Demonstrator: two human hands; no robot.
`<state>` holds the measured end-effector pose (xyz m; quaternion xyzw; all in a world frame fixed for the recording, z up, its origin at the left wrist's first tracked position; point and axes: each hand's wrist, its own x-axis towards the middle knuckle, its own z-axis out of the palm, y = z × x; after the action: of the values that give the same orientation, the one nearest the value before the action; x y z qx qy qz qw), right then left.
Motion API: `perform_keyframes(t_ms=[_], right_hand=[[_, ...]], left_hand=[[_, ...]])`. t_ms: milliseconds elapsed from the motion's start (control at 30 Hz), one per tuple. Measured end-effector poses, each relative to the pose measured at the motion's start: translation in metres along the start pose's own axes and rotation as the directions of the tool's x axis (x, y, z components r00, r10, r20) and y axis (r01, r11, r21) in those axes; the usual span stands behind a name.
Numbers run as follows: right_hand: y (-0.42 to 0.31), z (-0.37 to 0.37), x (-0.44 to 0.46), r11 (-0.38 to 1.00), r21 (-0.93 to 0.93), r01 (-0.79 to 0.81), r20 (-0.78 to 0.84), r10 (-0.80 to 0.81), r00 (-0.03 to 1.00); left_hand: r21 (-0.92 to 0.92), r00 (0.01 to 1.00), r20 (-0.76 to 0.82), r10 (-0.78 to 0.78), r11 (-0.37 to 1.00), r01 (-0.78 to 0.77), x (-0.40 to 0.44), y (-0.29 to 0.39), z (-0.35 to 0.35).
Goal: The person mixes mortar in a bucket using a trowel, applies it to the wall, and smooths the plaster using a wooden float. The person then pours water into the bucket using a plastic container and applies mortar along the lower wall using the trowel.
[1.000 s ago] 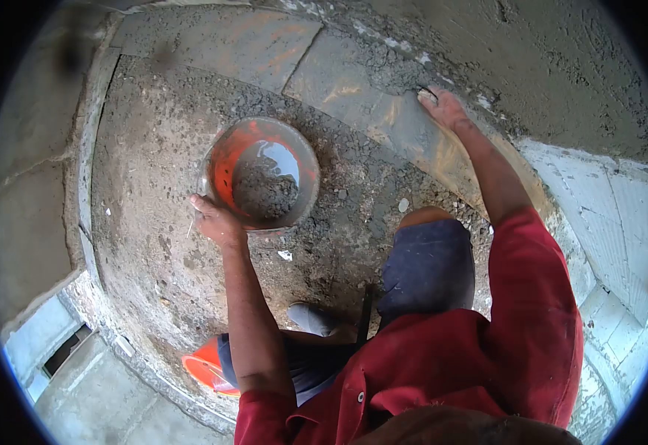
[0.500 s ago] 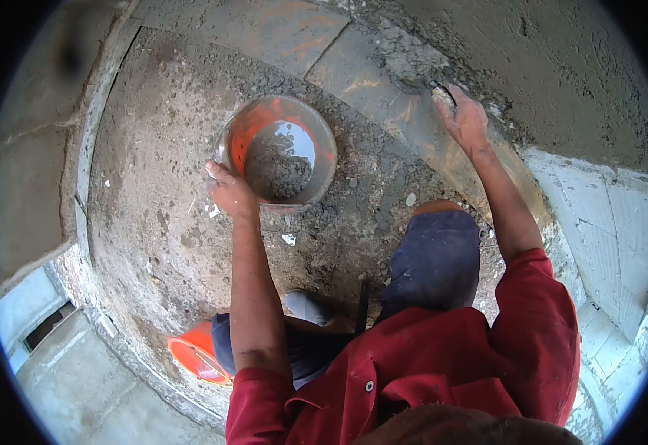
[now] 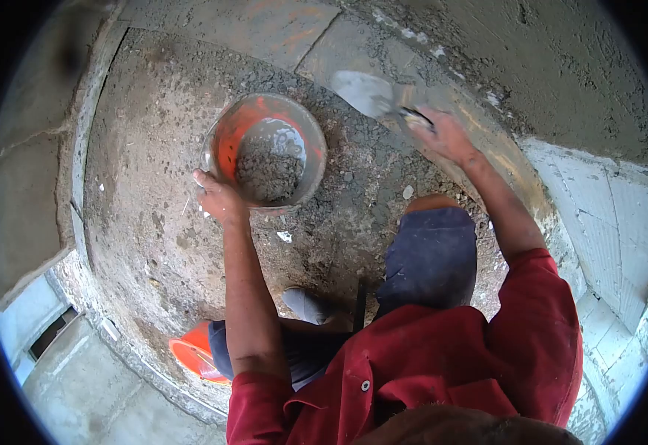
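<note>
My left hand [image 3: 222, 199] grips the near left rim of an orange bucket [image 3: 225, 148], whose rim is coated grey. Wet grey mortar [image 3: 268, 176] lies inside, with a pale watery patch at its far side. To the right of the bucket, my right hand [image 3: 442, 135] is closed around the handle of a trowel [image 3: 365, 92]. The trowel's blade points left, blurred a little by motion, above the edge of a smeared board [image 3: 405, 59]. The blade is apart from the bucket.
A second orange container [image 3: 192, 351] lies tilted by my leg at the lower left. Rough ground [image 3: 153, 148] with rubble surrounds the bucket. Wet grey mortar covers the surface [image 3: 561, 74] at the upper right, beside white panels [image 3: 583, 200]. My bent knee is right of centre.
The trowel has come away from the mortar edge at the upper right and swung left toward the bucket, its blade now visible. My left hand stays on the rim.
</note>
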<state>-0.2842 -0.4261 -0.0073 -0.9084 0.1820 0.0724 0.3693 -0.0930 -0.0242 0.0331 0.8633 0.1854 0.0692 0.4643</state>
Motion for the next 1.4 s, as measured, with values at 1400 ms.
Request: perform_keyframes(t_ms=[1400], right_hand=[[0.042, 0.061, 0.119, 0.982, 0.167, -0.093, 0.130, 0.072, 0.989]], left_hand=[[0.005, 0.996, 0.021, 0.088, 0.996, -0.088, 0.005, 0.000, 0.002]])
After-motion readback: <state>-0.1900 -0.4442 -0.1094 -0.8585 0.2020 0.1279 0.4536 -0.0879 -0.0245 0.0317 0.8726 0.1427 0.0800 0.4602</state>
